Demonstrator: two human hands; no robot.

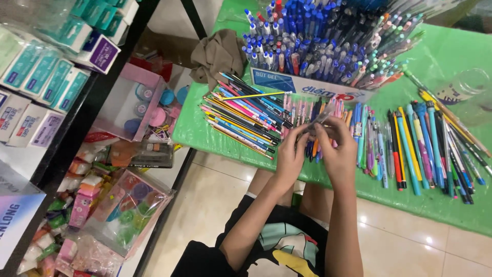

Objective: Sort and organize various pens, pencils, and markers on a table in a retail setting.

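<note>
Both hands are meeting above the near edge of a green-covered table [451,205]. The left hand [291,154] and the right hand [338,151] are facing each other, fingers curled, pinching between them a clear plastic sleeve [322,115] that seems to hold a pen or two. The sleeve's long axis is running away from the person, tilting up and to the right, with its far end poking out above the fingertips. Both hands are equally close to it; the right one is covering more of its lower part.

Just beyond the hands, a row of pink packaged pens [302,109] is lying flat. To the left, a pile of coloured pencils [241,113] is fanning out. To the right, loose pens [425,149] are lying side by side, pointing away. Further back, a cardboard box crowded with blue-capped pens [307,46] is standing beside a crumpled brown cloth [218,54].

What is inside the sleeve is hard to make out, and its lower end is hidden behind the fingers. A clear jar [469,90] at the right is blurred. Shelves of stationery boxes [46,77] at the left are cut off by the frame.
</note>
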